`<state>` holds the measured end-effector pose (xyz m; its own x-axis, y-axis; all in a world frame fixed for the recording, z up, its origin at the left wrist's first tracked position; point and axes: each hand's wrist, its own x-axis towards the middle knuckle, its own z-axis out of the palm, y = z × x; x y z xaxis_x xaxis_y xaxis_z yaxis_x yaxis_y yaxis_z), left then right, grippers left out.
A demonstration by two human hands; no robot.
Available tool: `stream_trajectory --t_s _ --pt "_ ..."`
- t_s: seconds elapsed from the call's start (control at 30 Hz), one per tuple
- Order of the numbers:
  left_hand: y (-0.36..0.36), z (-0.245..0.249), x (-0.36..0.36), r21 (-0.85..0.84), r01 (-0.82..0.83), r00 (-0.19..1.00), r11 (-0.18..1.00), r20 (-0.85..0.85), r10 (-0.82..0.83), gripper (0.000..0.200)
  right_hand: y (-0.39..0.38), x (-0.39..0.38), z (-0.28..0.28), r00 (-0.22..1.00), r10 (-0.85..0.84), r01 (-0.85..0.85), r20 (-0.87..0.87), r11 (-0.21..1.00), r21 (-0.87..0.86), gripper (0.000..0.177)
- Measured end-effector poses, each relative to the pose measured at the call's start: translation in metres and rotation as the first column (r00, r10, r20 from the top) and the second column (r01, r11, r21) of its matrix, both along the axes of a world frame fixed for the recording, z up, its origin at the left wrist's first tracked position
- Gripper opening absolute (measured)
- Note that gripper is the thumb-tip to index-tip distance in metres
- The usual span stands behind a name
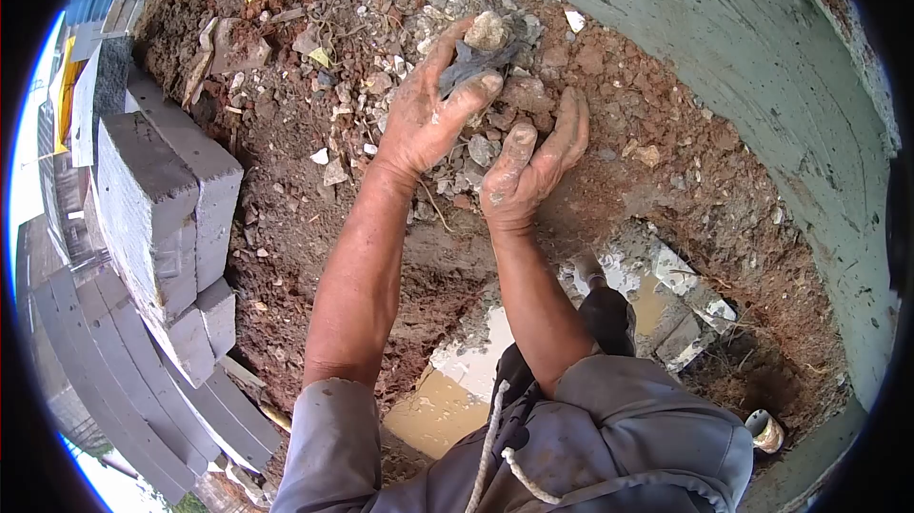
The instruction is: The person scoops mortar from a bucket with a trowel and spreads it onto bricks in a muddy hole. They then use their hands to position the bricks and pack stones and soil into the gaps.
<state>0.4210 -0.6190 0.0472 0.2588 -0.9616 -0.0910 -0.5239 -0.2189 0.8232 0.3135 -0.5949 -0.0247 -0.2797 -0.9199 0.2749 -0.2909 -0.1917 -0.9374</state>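
Observation:
My left hand [428, 113] reaches onto the heap of rubble [381, 66], its fingers curved around a dark grey scrap [471, 64] with a pale stone [488, 31] at its upper end. The thumb presses on the scrap's lower side. My right hand [543, 166] is just to the right and lower, cupped with thumb and fingers apart, beside reddish-brown clods [526, 94]. Small grey stones [482, 148] lie between the two hands. Nothing shows inside my right hand. Both hands are smeared with dirt.
Grey blocks [157, 199] are stacked at the left. A grey-green wall [762, 85] curves along the top and right. Muddy water [438, 413] and broken block pieces [681, 275] lie below, near my legs. A pipe end [764, 430] sticks out at the lower right.

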Motion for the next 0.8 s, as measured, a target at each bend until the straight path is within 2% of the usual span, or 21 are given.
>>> stream_trajectory --t_s 0.1,0.13,0.23,0.27,0.3,0.37,0.4,0.43,0.5,0.57,0.7,0.73,0.8 --pt "0.029 0.002 -0.017 -0.061 -0.031 1.0 0.998 -0.001 0.031 0.089 0.011 0.006 0.006 0.977 0.042 -0.032 0.209 0.998 -0.052 0.068" --pt "0.038 -0.012 -0.013 -0.126 -0.037 0.999 0.991 -0.03 0.033 0.08 0.013 0.005 0.006 0.971 0.043 -0.026 0.235 0.997 -0.077 0.066" --pt "0.058 -0.009 -0.035 -0.225 -0.17 0.975 0.96 -0.182 0.13 0.071 0.02 0.008 0.001 0.89 0.074 -0.053 0.45 0.997 -0.06 0.062" --pt "0.064 -0.018 -0.032 -0.278 -0.192 0.966 0.941 -0.222 0.132 0.062 0.022 0.007 0.002 0.815 0.1 -0.083 0.571 0.995 -0.055 0.056" --pt "0.069 -0.026 -0.034 -0.289 -0.261 0.95 0.921 -0.245 0.193 0.056 0.03 0.011 0.005 0.571 0.095 -0.194 0.815 0.981 0.022 0.052" --pt "0.077 -0.029 -0.037 -0.372 -0.272 0.93 0.888 -0.34 0.143 0.043 0.037 0.006 0.004 0.258 0.091 -0.293 0.962 0.956 -0.012 0.044" --pt "0.083 -0.026 -0.039 -0.314 -0.279 0.947 0.908 -0.247 0.205 0.043 0.039 0.004 0.009 0.173 0.087 -0.285 0.981 0.958 -0.035 0.043" --pt "0.084 -0.031 -0.035 -0.308 -0.359 0.913 0.881 -0.312 0.263 0.044 0.043 0.003 0.006 0.078 0.063 -0.321 0.995 0.946 -0.035 0.041" --pt "0.09 -0.03 -0.044 -0.353 -0.382 0.888 0.854 -0.396 0.234 0.046 0.043 0.002 0.001 -0.034 0.156 -0.33 0.987 0.931 -0.159 0.039" --pt "0.093 -0.022 -0.063 -0.336 -0.451 0.805 0.827 -0.553 0.214 0.049 0.048 -0.005 0.001 -0.073 0.14 -0.388 0.988 0.908 -0.157 0.037" --pt "0.127 -0.021 -0.092 -0.194 -0.507 0.772 0.84 -0.535 0.342 0.054 0.079 -0.035 -0.001 -0.077 0.072 -0.434 0.994 0.896 -0.098 0.034" --pt "0.134 -0.028 -0.098 -0.239 -0.471 0.771 0.849 -0.578 0.266 0.053 0.09 -0.045 -0.002 -0.08 0.041 -0.409 0.996 0.91 -0.07 0.033" --pt "0.15 -0.036 -0.12 -0.212 -0.427 0.798 0.879 -0.546 0.255 0.048 0.112 -0.073 -0.007 -0.157 -0.005 -0.409 0.988 0.91 -0.061 0.031"
